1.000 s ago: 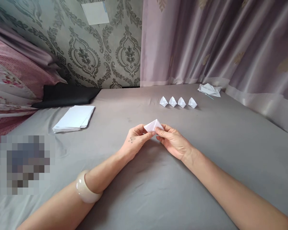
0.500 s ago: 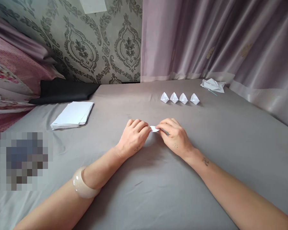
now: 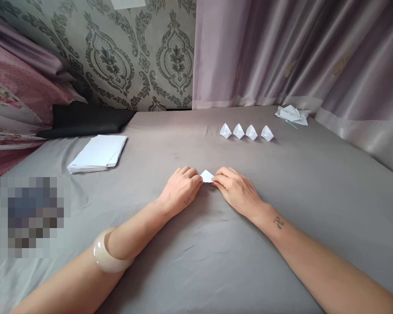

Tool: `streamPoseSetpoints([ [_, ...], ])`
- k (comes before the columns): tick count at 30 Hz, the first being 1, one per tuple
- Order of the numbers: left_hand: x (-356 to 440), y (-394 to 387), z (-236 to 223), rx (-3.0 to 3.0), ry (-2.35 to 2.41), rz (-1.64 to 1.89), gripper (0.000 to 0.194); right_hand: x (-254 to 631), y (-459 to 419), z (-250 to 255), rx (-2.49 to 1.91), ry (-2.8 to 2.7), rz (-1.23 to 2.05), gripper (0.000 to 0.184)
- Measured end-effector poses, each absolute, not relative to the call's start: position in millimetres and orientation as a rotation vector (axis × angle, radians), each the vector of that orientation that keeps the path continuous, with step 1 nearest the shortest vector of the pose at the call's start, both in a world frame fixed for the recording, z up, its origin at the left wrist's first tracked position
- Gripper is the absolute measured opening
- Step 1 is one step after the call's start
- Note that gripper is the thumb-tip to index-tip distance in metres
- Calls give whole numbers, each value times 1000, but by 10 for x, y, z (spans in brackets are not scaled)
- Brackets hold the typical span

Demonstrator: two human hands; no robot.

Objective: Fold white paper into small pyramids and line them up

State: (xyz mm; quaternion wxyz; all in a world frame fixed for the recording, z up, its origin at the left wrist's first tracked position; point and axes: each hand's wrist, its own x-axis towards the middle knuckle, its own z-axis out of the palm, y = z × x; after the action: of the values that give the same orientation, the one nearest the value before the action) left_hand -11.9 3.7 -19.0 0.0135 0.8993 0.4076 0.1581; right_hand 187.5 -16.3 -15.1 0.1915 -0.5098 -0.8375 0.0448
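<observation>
A small folded white paper piece [image 3: 207,176] lies on the grey bed sheet [image 3: 196,261] between my hands. My left hand [image 3: 180,191] rests palm down with curled fingers pinching the piece's left side. On the other side my right hand [image 3: 237,190], also palm down, pinches its right side. Both hands press the piece against the sheet. A pale bangle [image 3: 106,258] is on my left wrist.
Several folded white paper pieces [image 3: 246,131] stand in a row beyond my hands. A stack of white paper sheets [image 3: 98,152] lies at the left, a black cloth [image 3: 85,123] behind it. Crumpled white paper [image 3: 292,114] sits far right by the curtain [image 3: 298,52].
One second ago both hands held the folded piece up, palms partly turned. Now they are turned palm down and press the piece flat on the sheet.
</observation>
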Motion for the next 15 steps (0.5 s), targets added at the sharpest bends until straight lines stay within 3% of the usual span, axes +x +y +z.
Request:
streamPoseSetpoints([
  [7,-137,95,-163,2120,1488,628,21,1908,-66,-126,-1550,-2001,646,21],
  [15,-118,155,-133,1995,1523,578,26,1919,67,-106,-1654,-1855,871,22],
])
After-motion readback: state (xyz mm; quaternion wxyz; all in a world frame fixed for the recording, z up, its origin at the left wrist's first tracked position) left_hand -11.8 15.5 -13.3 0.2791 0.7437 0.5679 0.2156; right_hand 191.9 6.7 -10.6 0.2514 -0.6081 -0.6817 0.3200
